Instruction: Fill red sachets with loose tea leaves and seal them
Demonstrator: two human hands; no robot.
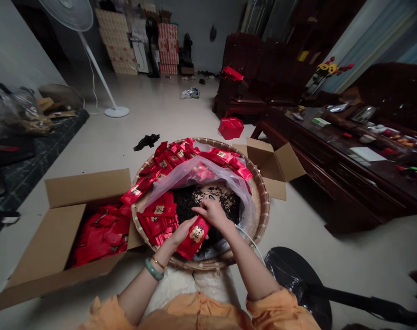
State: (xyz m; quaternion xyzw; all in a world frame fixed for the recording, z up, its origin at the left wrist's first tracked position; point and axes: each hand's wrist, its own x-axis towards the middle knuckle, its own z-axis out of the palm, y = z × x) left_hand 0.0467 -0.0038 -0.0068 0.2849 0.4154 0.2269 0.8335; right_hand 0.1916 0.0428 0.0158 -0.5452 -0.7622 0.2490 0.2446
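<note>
My left hand point(184, 231) grips a red foil packet point(194, 236) with a gold label, holding it upright over the near rim of a round woven bamboo tray point(261, 206). My right hand point(213, 213) hangs just above the packet, its fingers curled together over a heap of dark loose tea leaves point(187, 206). Whether those fingers hold any leaves is hidden. A clear plastic bag point(201, 174) lines the tray around the leaves. Several red packets point(158, 217) lie along the tray's left and far sides.
An open cardboard box point(87, 188) full of red packets stands left of the tray, and a second box point(273, 165) sits behind it on the right. A red carton point(230, 128), a dark wooden table point(314, 137) and a standing fan point(115, 111) occupy the room.
</note>
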